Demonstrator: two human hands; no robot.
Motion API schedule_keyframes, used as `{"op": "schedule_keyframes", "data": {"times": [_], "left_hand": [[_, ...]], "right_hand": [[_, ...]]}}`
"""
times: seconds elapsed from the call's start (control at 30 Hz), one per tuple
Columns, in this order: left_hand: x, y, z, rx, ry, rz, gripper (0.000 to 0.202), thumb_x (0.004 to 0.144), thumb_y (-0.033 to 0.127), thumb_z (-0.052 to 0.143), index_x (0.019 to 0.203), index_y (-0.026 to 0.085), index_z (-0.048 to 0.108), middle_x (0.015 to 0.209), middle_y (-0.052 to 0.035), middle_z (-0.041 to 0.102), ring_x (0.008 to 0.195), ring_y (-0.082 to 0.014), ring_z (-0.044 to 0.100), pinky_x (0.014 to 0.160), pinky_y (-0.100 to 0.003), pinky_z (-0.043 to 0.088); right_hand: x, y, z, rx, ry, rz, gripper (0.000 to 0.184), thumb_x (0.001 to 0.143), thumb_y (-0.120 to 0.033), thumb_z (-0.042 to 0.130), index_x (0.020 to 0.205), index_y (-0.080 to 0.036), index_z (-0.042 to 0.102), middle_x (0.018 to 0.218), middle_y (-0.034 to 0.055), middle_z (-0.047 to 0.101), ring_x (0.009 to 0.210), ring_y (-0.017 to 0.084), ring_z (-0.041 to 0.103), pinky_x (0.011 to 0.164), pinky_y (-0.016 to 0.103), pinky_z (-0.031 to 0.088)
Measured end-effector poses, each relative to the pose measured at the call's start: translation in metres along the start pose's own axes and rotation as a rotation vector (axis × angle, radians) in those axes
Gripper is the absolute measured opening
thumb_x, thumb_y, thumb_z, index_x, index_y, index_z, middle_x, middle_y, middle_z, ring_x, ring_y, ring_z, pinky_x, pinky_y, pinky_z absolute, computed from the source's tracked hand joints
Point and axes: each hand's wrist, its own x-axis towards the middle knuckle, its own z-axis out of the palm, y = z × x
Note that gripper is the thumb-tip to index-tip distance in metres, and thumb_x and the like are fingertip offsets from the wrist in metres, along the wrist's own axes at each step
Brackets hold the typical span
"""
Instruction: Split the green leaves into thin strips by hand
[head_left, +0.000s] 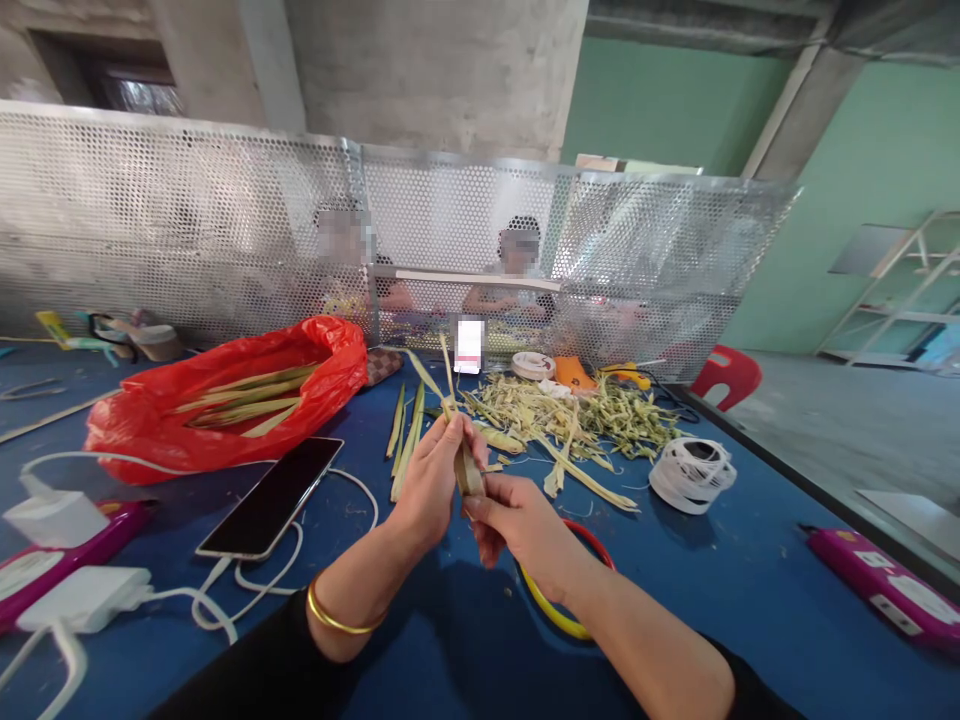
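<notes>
Between my two hands is a bundle of dried leaf strips (469,470), with two thin ends rising from its top. My left hand (433,478) is closed round its upper part. At its lower end the fingers of my right hand (510,515) pinch it. Just left of the bundle, several flat greenish leaf strips (407,445) lie on the blue table (420,640). A heap of pale shredded leaf pieces (517,405) lies beyond my right hand. Under my right wrist rests a red and yellow ring-shaped handle (555,605), partly hidden.
A red plastic bag (150,420) holds more leaves at left. Nearby are a phone (274,500), white chargers (90,600) and cables. At right are a white strap roll (691,475) and a purple power strip (885,585). People sit behind a perforated metal screen (465,210).
</notes>
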Motion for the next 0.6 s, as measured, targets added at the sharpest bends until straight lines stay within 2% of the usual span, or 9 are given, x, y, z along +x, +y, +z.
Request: {"op": "schedule_keyframes", "data": {"times": [0.13,0.27,0.47,0.6], "left_hand": [[0.002,0.002,0.000,-0.153,0.053,-0.172,0.021,0.082,0.039,0.054,0.078,0.019,0.054,0.065,0.0016,0.056,0.061,-0.0112,0.054,0.063,-0.024,0.044],[0.002,0.002,-0.003,-0.022,0.055,-0.341,0.030,0.076,0.043,0.061,0.087,0.015,0.064,0.075,-0.0035,0.064,0.066,-0.0131,0.059,0.060,-0.023,0.044],[0.001,0.002,-0.006,0.254,0.026,-0.339,0.026,0.070,0.039,0.068,0.072,0.014,0.068,0.052,0.0008,0.059,0.046,-0.0087,0.050,0.048,-0.021,0.037],[0.002,0.003,-0.006,0.291,0.075,-0.311,0.025,0.071,0.039,0.066,0.075,0.014,0.069,0.054,-0.0001,0.060,0.048,-0.0094,0.051,0.050,-0.022,0.039]], "right_hand": [[0.003,0.001,-0.002,-0.063,0.035,-0.027,0.026,0.072,-0.037,0.062,0.061,-0.017,0.050,0.047,-0.0057,0.051,0.035,0.008,0.047,0.036,0.021,0.039],[0.003,-0.002,-0.006,-0.102,0.098,-0.054,0.025,0.075,-0.034,0.059,0.059,-0.017,0.049,0.045,-0.0057,0.049,0.034,0.008,0.046,0.037,0.021,0.038],[0.004,-0.006,-0.013,-0.231,0.133,-0.102,0.025,0.079,-0.033,0.057,0.062,-0.017,0.049,0.046,-0.0053,0.050,0.037,0.008,0.048,0.040,0.021,0.039],[0.003,-0.008,-0.015,-0.267,0.124,-0.104,0.023,0.078,-0.031,0.057,0.062,-0.018,0.046,0.049,-0.0054,0.050,0.041,0.009,0.050,0.043,0.022,0.041]]}}
